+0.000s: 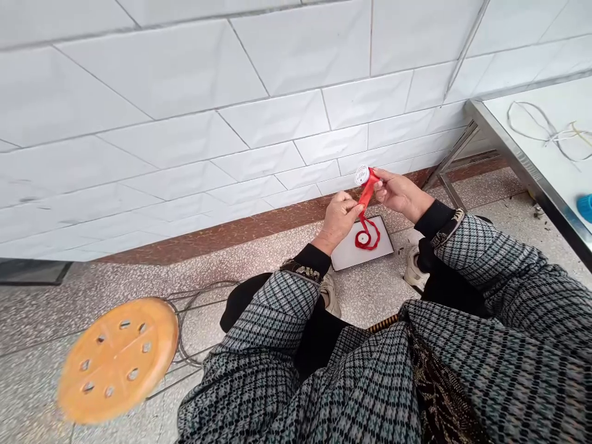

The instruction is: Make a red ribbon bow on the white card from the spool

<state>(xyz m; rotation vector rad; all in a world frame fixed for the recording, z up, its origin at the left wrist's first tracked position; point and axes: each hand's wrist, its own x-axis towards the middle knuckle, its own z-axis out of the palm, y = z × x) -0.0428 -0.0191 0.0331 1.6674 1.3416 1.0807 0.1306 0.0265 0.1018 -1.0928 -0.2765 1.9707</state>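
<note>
Checked coat (370,388); flat red ribbon (367,193).

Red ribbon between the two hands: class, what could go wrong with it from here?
The red ribbon trails in loose loops below the left hand and might tangle or twist. The spool at the right hand could slip and unwind. With shoes near the white panel, a step might catch the ribbon.

Smth fabr. ribbon (367,193), glossy tiles (305,46)

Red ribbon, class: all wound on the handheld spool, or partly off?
Partly off: ribbon stretches from the spool to the left hand.
</note>
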